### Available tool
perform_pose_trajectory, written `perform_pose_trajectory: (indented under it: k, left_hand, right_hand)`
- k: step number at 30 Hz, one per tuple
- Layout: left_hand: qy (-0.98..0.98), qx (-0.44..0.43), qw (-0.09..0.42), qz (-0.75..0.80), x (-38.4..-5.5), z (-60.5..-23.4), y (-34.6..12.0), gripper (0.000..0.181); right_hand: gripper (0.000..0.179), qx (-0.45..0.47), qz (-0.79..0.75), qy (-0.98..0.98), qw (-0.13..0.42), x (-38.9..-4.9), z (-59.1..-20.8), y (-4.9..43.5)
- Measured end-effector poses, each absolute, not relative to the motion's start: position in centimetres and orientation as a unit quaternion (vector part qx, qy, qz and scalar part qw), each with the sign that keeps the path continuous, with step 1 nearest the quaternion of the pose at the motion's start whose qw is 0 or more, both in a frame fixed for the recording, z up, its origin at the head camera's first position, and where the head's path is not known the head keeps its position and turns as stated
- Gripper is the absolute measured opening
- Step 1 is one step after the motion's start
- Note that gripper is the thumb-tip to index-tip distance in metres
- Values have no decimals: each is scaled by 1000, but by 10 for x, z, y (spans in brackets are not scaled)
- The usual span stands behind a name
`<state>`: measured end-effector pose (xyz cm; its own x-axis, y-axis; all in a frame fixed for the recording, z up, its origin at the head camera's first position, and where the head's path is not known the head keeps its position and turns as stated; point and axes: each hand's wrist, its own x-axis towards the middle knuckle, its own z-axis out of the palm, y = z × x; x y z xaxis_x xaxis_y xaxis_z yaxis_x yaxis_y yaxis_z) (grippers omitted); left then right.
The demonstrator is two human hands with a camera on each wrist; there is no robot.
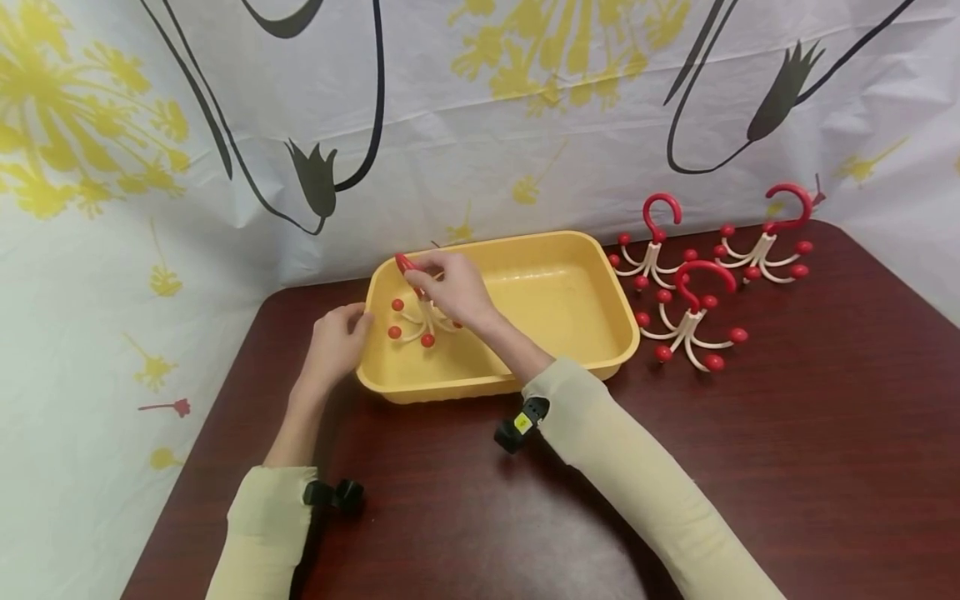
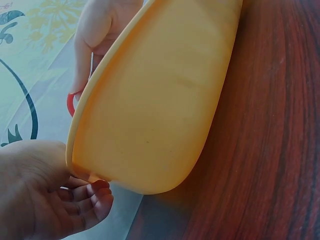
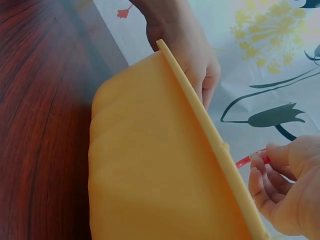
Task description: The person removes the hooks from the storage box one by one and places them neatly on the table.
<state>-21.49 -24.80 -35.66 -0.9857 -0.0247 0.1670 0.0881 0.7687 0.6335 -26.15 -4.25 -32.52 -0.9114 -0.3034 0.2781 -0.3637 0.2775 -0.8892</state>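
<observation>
A yellow plastic basin [image 1: 555,312] stands on the dark table. My left hand [image 1: 335,346] holds its left rim, with curled fingers under the edge in the left wrist view. Over the basin's left part, my right hand [image 1: 453,287] pinches the red hook of a small hanger [image 1: 426,321], thumb and fingertips on the hook. This hanger's cream curved arms end in red balls and spread inside the basin. In the right wrist view only part of the red hook [image 3: 252,158] shows; the basin wall hides the rest.
Three similar hangers stand right of the basin: one near its right back corner [image 1: 654,254], another farther right [image 1: 765,250], a third in front [image 1: 690,325]. A white sheet with yellow and grey flower prints [image 1: 480,167] hangs right behind the table [image 1: 450,500].
</observation>
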Motion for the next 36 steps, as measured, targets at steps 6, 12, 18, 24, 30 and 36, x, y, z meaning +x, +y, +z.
perform_pose_trajectory:
  k: [6, 12, 18, 24, 30, 36]
  left_hand:
    - [-937, -16, 81, -340, -215, -356, -247, 40]
    - [-937, -15, 77, -340, -215, -355, -247, 40]
    - [-938, -17, 78, -338, -214, -355, -248, 40]
    - [-937, -22, 82, -338, -214, -356, -248, 40]
    - [-936, -26, 81, -341, -213, -356, -249, 39]
    - [-935, -27, 84, -343, -213, -356, -249, 39]
  right_hand:
    - [17, 212, 559, -800, 44, -257, -323, -35]
    - [19, 214, 576, -786, 68, -255, -319, -23]
    - [18, 225, 588, -773, 82, -248, -311, -8]
    - [18, 243, 606, -751, 99, -238, -298, 8]
    - [17, 266, 631, -719, 121, -229, -286, 29]
    - [16, 275, 626, -711, 165, -220, -278, 55]
